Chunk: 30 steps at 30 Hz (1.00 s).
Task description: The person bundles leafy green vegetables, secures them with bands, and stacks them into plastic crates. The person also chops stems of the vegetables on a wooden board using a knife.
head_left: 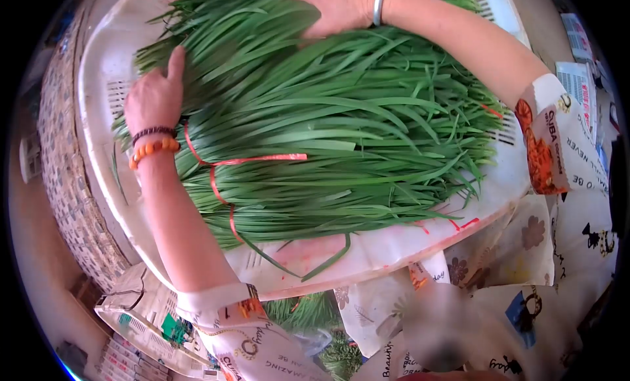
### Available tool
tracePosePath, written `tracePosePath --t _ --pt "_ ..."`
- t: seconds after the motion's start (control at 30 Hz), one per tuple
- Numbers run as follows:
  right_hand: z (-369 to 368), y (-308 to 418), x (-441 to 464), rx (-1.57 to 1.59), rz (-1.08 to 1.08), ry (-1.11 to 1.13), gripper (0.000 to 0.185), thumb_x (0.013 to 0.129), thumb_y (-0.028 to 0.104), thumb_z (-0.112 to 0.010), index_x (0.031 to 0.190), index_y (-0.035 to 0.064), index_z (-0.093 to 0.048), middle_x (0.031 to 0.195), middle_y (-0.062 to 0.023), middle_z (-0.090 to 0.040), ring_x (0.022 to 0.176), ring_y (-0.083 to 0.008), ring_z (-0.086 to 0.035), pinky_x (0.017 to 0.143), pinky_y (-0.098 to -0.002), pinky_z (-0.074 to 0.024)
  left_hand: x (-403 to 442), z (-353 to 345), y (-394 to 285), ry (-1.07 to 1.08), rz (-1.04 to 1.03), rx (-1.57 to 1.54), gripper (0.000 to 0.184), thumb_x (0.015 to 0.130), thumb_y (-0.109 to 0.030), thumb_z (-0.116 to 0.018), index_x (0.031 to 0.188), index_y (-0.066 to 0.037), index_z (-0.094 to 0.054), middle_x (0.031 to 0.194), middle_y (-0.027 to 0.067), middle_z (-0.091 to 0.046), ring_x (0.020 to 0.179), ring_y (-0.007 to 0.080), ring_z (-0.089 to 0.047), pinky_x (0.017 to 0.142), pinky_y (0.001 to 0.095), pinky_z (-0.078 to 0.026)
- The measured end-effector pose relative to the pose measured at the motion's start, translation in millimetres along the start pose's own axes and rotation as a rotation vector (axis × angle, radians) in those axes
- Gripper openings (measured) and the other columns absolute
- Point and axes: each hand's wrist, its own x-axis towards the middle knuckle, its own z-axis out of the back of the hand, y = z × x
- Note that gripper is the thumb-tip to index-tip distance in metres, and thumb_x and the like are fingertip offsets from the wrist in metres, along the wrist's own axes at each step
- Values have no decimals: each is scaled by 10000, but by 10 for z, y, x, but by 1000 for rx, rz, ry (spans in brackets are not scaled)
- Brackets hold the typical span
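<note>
Long green leaves (328, 112) fill a white plastic tray (387, 243) beneath both hands. The left hand (154, 95), in beaded bracelets (155, 151), is upright at the leaves' left ends, thumb raised; its fingers are hidden, so its grip cannot be told. The right hand (338, 10) reaches across the top, spread wide over leaves. Bare tray lies left of the left hand and nearest the wearer. Sleeve print reads "CUBA" and "NEVER" beyond the right forearm, "AMAZING" below the left.

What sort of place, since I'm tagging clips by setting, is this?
Probably a vegetable bundling or packing spot: a slotted white tray heaped with long green leaves, red ties around some, and more greens nearby.
</note>
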Motion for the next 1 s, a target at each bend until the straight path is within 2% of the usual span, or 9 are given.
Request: tracePosePath --t 0.23,0.33,0.47,0.53,0.8,0.87,0.9,0.97,1.0 --pt "-158 354 -317 54 -68 -274 602 651 369 -559 1149 64 -413 1044 -127 -513 934 -269 -502 793 -356 -383 118 -113 7 -32 -11 -51 681 793 -576 -170 892 -63 -606 924 175 -569 910 318 -517 780 399 -391" --pt "-274 234 -89 79 -207 9 765 647 621 -481 1261 208 -285 1185 -109 -404 1085 -265 -379 878 -416 -280 103 -15 -133 -15 126 102 578 819 -514 -221 928 -79 -586 987 121 -563 955 287 -504 836 433 -360" --pt "-343 233 -112 27 -187 -127 719 637 521 -572 1229 193 -329 1097 -76 -451 1012 -228 -432 827 -371 -326 -76 -147 -304 -414 -61 -96 452 819 -423 -341 1160 -137 -425 1205 66 -427 1146 268 -342 916 552 -200" --pt "-379 284 -105 55 -204 -127 660 664 462 -554 1222 181 -343 1138 -78 -431 1058 -221 -403 873 -368 -287 -425 -184 -1049 -379 -268 -140 477 823 -397 -340 1235 -157 -334 1280 65 -331 1207 281 -239 939 549 -151" --pt "-181 104 -356 374 31 -204 616 682 271 -561 1233 111 -338 1274 -132 -305 1158 -279 -316 965 -382 -238 -596 -257 -1447 -237 -81 -209 476 833 -409 -288 1259 -200 -302 1334 13 -243 1249 248 -136 964 526 -59" --pt "274 -54 -761 548 56 -400 402 736 200 -527 1110 61 -471 1079 -151 -498 967 -229 -510 823 -327 -410 -587 -255 -1458 -257 -84 -182 461 838 -401 -288 1259 -214 -302 1332 3 -246 1248 236 -142 964 528 -65" --pt "710 -303 -1109 860 -330 -313 260 767 245 -492 916 50 -577 818 -111 -603 751 -165 -594 712 -269 -461 -594 -257 -1463 -256 -77 -186 459 839 -401 -288 1259 -216 -302 1331 2 -249 1248 236 -143 964 528 -65" --pt "722 -436 -1274 1031 -364 -508 227 784 244 -492 765 45 -600 624 -58 -587 553 -114 -563 549 -246 -451 -601 -246 -1449 -262 -84 -181 455 842 -400 -283 1259 -219 -304 1327 -2 -256 1247 233 -143 963 529 -67" --pt "862 -615 -1580 687 -310 -402 246 780 267 -486 743 53 -602 599 -71 -575 526 -135 -556 532 -262 -445 -590 -226 -1480 -265 -93 -181 455 842 -400 -283 1259 -219 -304 1327 -2 -256 1247 233 -143 963 529 -67"
